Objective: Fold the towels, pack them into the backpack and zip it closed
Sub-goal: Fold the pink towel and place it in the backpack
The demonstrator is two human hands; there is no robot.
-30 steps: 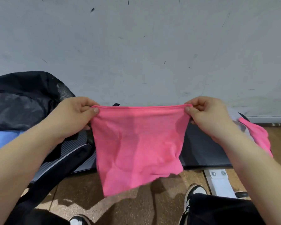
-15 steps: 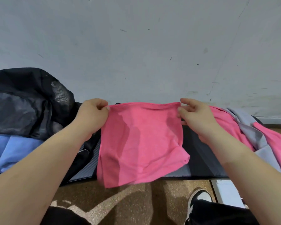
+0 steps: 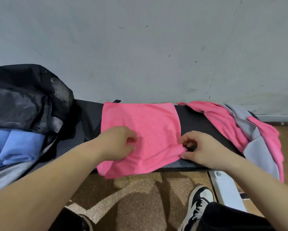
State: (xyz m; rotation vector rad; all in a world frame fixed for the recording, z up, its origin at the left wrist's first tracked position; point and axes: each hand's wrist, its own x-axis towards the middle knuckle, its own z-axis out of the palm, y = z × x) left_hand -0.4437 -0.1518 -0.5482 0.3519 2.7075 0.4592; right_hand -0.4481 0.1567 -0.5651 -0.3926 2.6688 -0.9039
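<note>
Both hands — left hand (image 3: pixel 119 142), right hand (image 3: pixel 204 150) — pinch the pink towel (image 3: pixel 143 129) on the bench (image 3: pixel 204 125).

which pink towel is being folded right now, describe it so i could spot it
Find the dark bench running along the grey wall, with a black backpack at its left end. The pink towel lies spread flat at the bench's middle, under the left hand and right hand. The other pink cloth is crumpled with grey cloth further right.
</note>
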